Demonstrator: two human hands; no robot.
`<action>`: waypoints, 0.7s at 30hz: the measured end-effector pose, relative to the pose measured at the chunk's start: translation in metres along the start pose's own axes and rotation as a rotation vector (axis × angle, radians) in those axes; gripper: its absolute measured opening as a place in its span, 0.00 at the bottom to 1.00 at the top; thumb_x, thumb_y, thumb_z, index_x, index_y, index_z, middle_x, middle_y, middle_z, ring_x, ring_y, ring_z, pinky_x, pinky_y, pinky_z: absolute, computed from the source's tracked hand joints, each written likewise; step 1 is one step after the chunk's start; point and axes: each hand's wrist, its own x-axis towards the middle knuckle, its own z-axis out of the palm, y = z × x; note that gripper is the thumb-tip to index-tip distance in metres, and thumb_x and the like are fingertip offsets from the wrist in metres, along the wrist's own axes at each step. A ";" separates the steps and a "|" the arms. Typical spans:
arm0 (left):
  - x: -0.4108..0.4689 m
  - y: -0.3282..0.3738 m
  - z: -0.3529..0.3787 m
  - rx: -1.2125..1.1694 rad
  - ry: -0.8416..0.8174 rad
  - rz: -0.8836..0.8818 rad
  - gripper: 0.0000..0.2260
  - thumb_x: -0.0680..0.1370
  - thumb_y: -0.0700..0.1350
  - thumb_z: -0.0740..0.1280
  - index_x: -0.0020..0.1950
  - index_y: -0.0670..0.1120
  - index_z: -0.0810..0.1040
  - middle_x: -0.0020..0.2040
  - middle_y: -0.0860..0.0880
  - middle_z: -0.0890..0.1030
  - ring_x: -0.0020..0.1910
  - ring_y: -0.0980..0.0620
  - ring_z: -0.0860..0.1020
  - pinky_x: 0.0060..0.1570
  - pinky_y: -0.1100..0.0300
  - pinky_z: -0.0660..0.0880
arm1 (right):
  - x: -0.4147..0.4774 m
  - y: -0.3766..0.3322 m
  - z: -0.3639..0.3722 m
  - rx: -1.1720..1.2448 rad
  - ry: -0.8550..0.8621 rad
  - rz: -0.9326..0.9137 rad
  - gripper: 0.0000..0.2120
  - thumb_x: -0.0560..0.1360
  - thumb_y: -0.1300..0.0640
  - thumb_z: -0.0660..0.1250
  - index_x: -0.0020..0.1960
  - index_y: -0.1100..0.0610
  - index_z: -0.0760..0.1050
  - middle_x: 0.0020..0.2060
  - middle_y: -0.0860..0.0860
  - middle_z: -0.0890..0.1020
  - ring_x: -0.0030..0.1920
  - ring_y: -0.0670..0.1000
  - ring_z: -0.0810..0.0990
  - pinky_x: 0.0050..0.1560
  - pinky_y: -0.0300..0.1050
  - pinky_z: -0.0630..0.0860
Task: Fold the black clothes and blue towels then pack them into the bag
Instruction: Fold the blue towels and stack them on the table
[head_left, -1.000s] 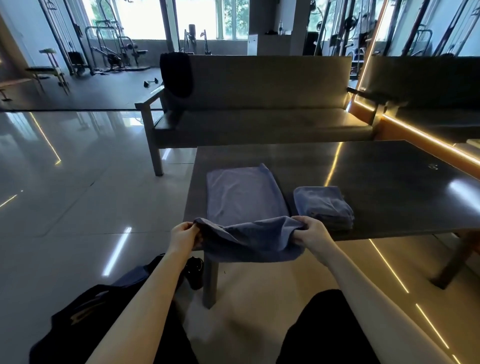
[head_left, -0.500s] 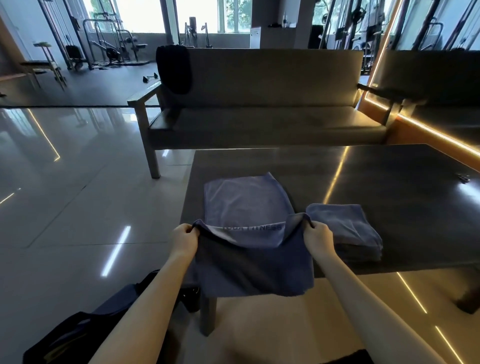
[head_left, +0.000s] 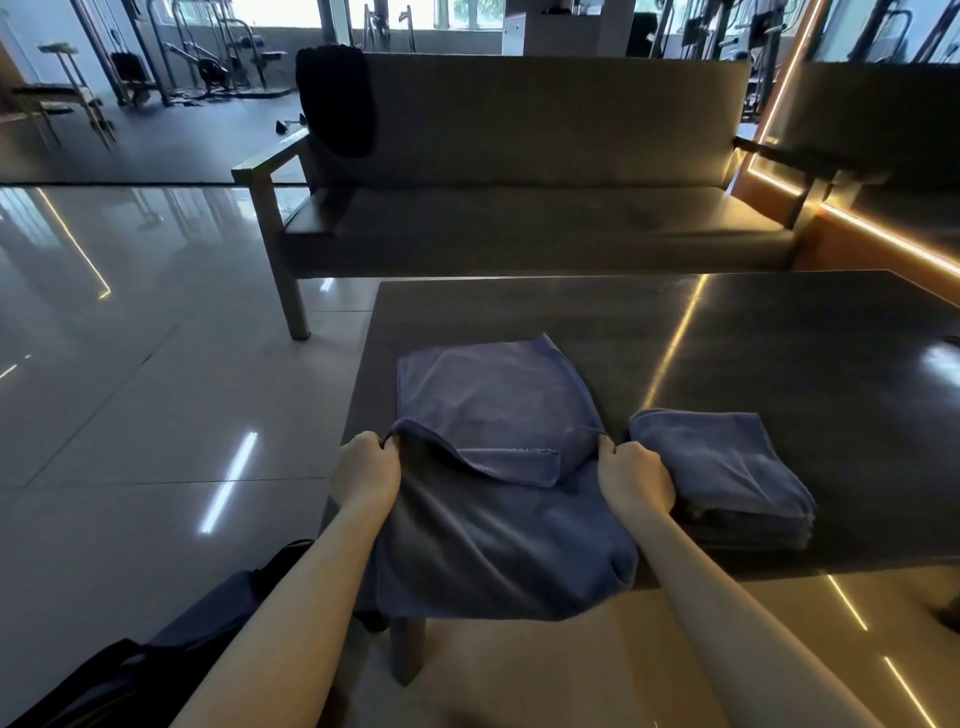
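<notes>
Blue towel (head_left: 483, 395) edge moved forward, left hand (head_left: 366, 470) and right hand (head_left: 634, 480) fingers (head_left: 376, 444) pinching its corners.

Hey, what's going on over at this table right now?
A person is partway through folding a blue towel on the dark table. The left hand and right hand each pinch one side of it, lifting a fold while its near part hangs over the table's front edge. A stack of folded blue towels sits just right of it. A dark bag lies on the floor at lower left, and a black garment hangs over the sofa back, not yet folded.
</notes>
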 end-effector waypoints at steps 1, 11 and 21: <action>-0.001 -0.001 0.001 0.020 -0.011 0.005 0.16 0.80 0.52 0.59 0.46 0.41 0.76 0.49 0.40 0.79 0.49 0.39 0.77 0.45 0.53 0.71 | 0.000 0.001 0.002 -0.032 -0.009 -0.011 0.23 0.82 0.46 0.52 0.47 0.62 0.78 0.38 0.56 0.80 0.42 0.56 0.79 0.41 0.46 0.71; -0.025 -0.009 -0.006 0.004 -0.093 0.002 0.17 0.79 0.50 0.60 0.60 0.38 0.70 0.59 0.38 0.75 0.58 0.38 0.74 0.57 0.47 0.72 | -0.030 0.010 -0.007 -0.047 -0.102 0.025 0.12 0.80 0.50 0.57 0.50 0.59 0.72 0.40 0.53 0.76 0.40 0.54 0.75 0.39 0.46 0.69; -0.103 -0.037 -0.035 0.081 -0.156 0.004 0.15 0.80 0.51 0.56 0.57 0.42 0.73 0.53 0.42 0.78 0.51 0.43 0.76 0.48 0.54 0.72 | -0.086 0.036 -0.037 0.482 -0.285 -0.010 0.22 0.76 0.55 0.66 0.67 0.61 0.67 0.57 0.59 0.77 0.56 0.59 0.76 0.50 0.47 0.72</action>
